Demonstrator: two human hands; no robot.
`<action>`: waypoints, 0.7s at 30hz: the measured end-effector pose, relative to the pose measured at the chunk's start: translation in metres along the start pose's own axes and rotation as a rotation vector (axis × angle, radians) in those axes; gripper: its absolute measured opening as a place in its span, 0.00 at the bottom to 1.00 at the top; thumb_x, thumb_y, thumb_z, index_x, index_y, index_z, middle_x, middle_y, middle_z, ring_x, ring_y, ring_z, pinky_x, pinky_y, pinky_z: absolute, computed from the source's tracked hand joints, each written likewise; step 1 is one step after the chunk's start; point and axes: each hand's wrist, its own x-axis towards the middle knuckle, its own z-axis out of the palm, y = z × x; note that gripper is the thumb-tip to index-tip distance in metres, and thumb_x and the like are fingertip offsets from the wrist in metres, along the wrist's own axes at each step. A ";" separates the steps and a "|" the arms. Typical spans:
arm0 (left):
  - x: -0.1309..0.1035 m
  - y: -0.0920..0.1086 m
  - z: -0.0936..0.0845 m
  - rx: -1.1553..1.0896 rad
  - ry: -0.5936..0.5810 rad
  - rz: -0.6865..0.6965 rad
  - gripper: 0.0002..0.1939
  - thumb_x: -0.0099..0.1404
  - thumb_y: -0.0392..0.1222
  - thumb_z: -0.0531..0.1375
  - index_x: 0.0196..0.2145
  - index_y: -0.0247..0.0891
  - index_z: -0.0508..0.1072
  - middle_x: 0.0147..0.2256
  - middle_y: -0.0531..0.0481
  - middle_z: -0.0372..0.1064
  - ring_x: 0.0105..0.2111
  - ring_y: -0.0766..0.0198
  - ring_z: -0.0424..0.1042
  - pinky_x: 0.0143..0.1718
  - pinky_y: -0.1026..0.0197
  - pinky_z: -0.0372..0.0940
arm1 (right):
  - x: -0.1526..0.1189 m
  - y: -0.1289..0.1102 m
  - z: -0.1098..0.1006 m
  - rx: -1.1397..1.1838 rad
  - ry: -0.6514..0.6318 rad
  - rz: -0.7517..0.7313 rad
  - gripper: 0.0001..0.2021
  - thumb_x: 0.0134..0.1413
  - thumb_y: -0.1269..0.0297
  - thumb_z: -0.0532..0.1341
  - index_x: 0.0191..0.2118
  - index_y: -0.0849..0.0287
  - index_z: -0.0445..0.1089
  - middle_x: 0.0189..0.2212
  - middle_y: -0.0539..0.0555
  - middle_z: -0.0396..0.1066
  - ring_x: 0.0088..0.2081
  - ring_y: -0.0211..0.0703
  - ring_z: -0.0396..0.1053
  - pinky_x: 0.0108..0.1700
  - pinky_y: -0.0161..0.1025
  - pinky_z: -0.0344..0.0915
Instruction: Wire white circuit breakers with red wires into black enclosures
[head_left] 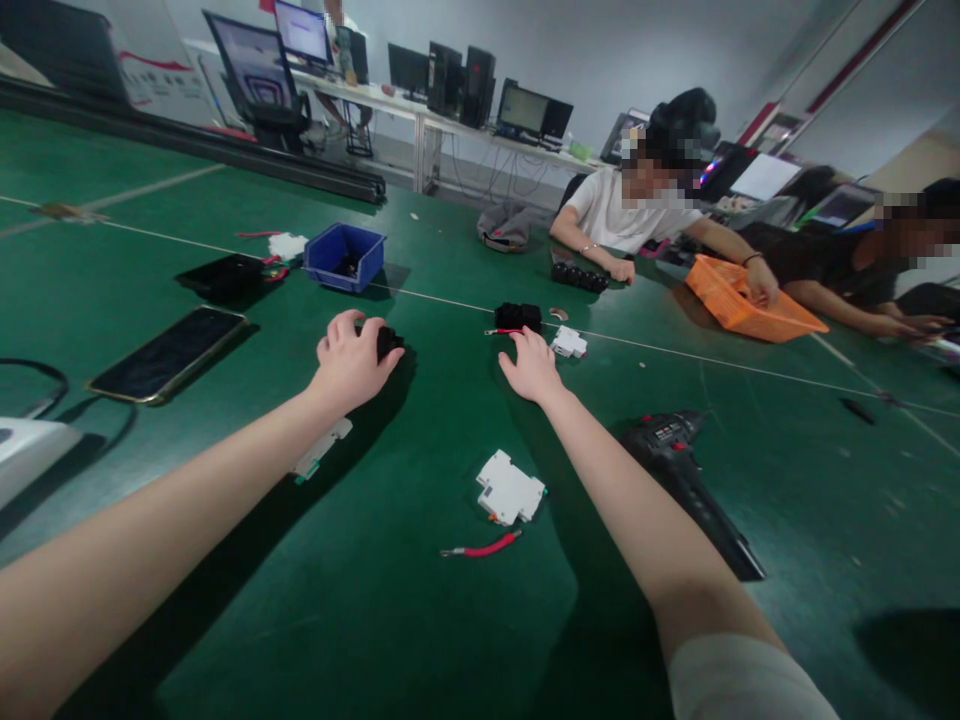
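My left hand (351, 362) is closed around a black block-like part (386, 341), mostly hidden under the fingers. My right hand (532, 366) has its thumb apart from its fingers, and the fingertips are at a short red cable (507, 331) with a metal lug. Just behind that cable lies a black block (517, 316). A white circuit breaker (569, 342) lies to the right of my right hand. Nearer to me are another white circuit breaker (511, 490) and a red cable (487, 547). Under my left wrist another white breaker (324, 448) shows in part.
A black power drill (694, 485) lies right of my right forearm. On the left are a phone (171, 352), a blue bin (345, 258) and a black part with red wires (225, 277). Across the table a person (630, 210) has a hand in an orange basket (750, 300); another sits farther right.
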 end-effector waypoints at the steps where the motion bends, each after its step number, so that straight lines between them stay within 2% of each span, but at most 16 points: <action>1: 0.000 0.000 0.000 -0.001 -0.006 0.021 0.26 0.70 0.54 0.55 0.61 0.41 0.65 0.62 0.30 0.54 0.64 0.34 0.54 0.57 0.31 0.61 | 0.000 0.000 0.000 -0.004 -0.009 0.004 0.27 0.66 0.54 0.53 0.65 0.64 0.60 0.70 0.68 0.52 0.70 0.64 0.49 0.67 0.64 0.51; 4: -0.002 -0.001 0.001 0.007 -0.017 0.080 0.26 0.71 0.52 0.53 0.64 0.43 0.63 0.63 0.32 0.53 0.65 0.35 0.53 0.58 0.32 0.61 | 0.001 0.000 0.000 -0.012 -0.007 0.013 0.29 0.66 0.54 0.53 0.66 0.64 0.58 0.69 0.68 0.54 0.69 0.63 0.50 0.67 0.63 0.49; 8: -0.007 0.001 0.002 0.045 -0.005 0.118 0.28 0.72 0.50 0.51 0.66 0.41 0.61 0.61 0.31 0.56 0.65 0.36 0.54 0.58 0.32 0.60 | -0.002 -0.003 -0.003 -0.019 0.047 0.021 0.28 0.64 0.54 0.54 0.65 0.63 0.60 0.63 0.68 0.60 0.65 0.65 0.55 0.64 0.62 0.54; 14: -0.011 0.006 -0.001 0.101 0.007 0.137 0.27 0.71 0.50 0.51 0.64 0.40 0.61 0.59 0.31 0.59 0.63 0.38 0.57 0.61 0.30 0.54 | -0.005 -0.005 -0.005 -0.024 0.084 -0.005 0.18 0.64 0.56 0.56 0.54 0.60 0.68 0.52 0.65 0.65 0.55 0.62 0.61 0.56 0.59 0.62; 21: -0.008 0.005 -0.003 0.061 -0.023 0.116 0.26 0.70 0.54 0.52 0.60 0.39 0.64 0.57 0.32 0.61 0.61 0.37 0.58 0.61 0.29 0.53 | -0.005 -0.003 -0.005 -0.006 0.083 -0.029 0.09 0.61 0.64 0.55 0.43 0.58 0.69 0.48 0.62 0.67 0.51 0.59 0.62 0.53 0.55 0.63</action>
